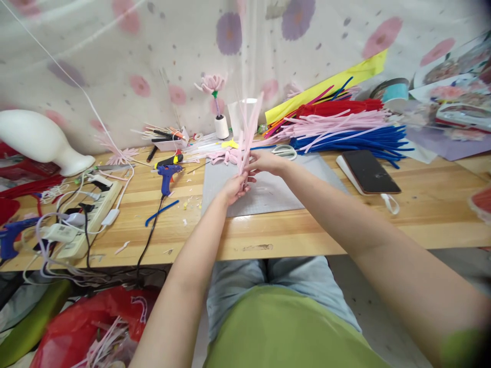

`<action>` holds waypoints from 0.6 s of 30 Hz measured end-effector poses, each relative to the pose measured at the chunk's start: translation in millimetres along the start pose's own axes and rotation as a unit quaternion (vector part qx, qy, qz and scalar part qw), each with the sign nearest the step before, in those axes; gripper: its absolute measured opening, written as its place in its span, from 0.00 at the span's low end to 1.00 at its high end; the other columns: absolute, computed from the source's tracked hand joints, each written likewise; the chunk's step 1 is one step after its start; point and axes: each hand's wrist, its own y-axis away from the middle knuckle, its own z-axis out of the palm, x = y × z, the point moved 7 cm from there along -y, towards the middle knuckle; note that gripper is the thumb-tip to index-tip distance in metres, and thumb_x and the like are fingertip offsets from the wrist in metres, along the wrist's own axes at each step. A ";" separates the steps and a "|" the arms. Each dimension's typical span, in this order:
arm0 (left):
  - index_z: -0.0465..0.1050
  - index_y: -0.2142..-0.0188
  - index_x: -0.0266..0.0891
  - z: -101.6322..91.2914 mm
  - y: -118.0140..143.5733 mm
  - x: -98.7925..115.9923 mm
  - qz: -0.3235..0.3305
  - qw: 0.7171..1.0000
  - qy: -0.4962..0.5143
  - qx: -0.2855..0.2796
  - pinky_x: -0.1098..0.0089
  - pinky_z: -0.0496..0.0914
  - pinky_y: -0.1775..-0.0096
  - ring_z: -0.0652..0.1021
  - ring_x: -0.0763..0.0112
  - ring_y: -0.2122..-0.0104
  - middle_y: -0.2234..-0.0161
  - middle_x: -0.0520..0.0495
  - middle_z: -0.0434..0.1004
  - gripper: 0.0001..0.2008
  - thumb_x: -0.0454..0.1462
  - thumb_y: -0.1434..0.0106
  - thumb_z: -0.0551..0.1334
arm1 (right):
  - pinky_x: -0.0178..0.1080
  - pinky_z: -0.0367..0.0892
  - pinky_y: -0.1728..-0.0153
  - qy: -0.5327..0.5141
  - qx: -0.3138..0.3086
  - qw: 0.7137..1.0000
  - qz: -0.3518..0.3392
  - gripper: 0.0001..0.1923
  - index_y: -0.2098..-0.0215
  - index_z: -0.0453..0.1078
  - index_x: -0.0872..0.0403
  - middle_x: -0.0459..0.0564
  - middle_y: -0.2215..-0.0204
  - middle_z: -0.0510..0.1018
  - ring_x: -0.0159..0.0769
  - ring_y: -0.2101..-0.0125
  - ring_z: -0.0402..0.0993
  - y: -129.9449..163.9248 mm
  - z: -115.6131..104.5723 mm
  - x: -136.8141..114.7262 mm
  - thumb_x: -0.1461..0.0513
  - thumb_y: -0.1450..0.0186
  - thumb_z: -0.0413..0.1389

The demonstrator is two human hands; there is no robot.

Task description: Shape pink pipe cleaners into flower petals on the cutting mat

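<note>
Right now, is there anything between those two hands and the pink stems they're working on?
Nothing visible. The left hand grips the bundle of pink stems at its base, and the right hand pinches it just above. Both touch it directly, over the grey mat.

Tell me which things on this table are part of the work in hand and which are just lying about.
In use:
- left hand and right hand, both gripping the bundle of pink pipe cleaners
- grey mat beneath them

Lying about:
- blue glue gun
- scissors
- phone
- power strip
- blue pipe cleaners
- finished pink flower
</note>
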 end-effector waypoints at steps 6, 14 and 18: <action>0.69 0.66 0.34 -8.7 0.2 -7.8 -0.040 0.998 0.023 0.036 0.78 0.65 0.78 0.75 0.76 0.75 0.69 0.44 0.75 0.14 0.44 0.40 0.55 | 0.32 0.67 0.78 0.034 0.128 0.990 0.058 0.06 0.78 0.67 0.59 0.44 0.84 0.71 0.26 0.82 0.67 -1.9 -12.2 18.1 0.70 0.49 0.60; 0.70 0.64 0.32 -3.6 -2.6 -9.0 -0.011 0.996 0.083 0.030 0.69 0.71 0.64 0.76 0.74 0.72 0.67 0.41 0.77 0.12 0.38 0.37 0.53 | 0.28 0.57 0.83 0.051 0.106 0.993 -0.002 0.09 0.79 0.66 0.59 0.40 0.87 0.67 0.23 0.84 0.62 2.8 -3.0 12.5 0.75 0.53 0.60; 0.69 0.63 0.34 -5.8 -3.2 -11.2 0.000 0.995 0.089 0.052 0.74 0.69 0.70 0.72 0.79 0.78 0.71 0.46 0.76 0.08 0.37 0.38 0.55 | 0.28 0.59 0.81 0.024 0.090 0.994 0.051 0.10 0.82 0.64 0.58 0.41 0.86 0.66 0.22 0.84 0.62 6.3 -1.5 24.8 0.74 0.52 0.59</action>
